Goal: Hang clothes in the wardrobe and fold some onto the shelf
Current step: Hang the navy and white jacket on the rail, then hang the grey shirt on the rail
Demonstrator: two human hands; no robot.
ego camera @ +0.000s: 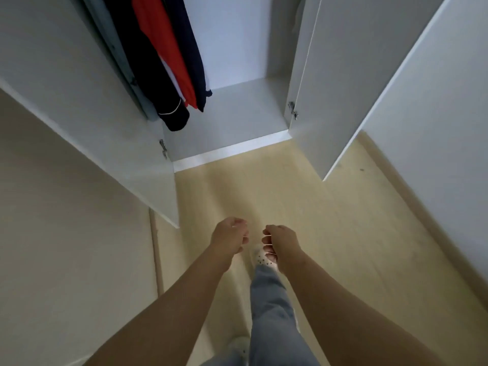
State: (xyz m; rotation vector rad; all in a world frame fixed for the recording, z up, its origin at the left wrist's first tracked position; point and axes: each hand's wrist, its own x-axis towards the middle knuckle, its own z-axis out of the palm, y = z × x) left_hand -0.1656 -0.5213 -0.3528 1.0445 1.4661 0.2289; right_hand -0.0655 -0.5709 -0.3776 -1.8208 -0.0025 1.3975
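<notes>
A white wardrobe [237, 112] stands open in front of me, its floor bare. On its left side hang several garments: a grey-blue one [118, 56], a dark navy piece with white piping [171, 117], a red one [163, 48] and another navy one [192, 56]. My left hand [229, 237] and my right hand [281, 240] hang low over the floor, close together, fingers loosely curled and holding nothing. Both are well short of the wardrobe.
The left door [79, 107] and right door [343, 88] swing out toward me on either side. A white wall [449, 128] runs along the right, a beige wall [66, 247] on the left. My jeans leg [269, 313] and white perforated shoe [262, 257] are on the pale floor [264, 186].
</notes>
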